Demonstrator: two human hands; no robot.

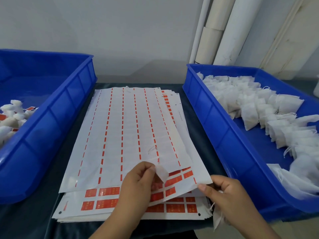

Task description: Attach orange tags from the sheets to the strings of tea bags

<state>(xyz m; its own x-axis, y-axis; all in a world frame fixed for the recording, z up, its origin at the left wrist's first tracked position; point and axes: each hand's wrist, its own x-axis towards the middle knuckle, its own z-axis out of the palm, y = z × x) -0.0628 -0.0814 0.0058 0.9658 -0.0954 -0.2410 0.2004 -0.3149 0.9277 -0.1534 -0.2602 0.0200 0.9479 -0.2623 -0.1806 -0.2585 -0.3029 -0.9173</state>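
Orange tags point(173, 181) beside the pinching left hand point(138, 183) are mostly used up on this sheet, while a tea bag point(217, 219) is gripped by the right hand point(229, 195).

Glossy blue plastic bins point(51, 107) left and right; smooth, slightly shiny paper sheets point(124, 131); matt white fibrous tea bags point(250, 104); dark cloth covers the bench point(20, 221).
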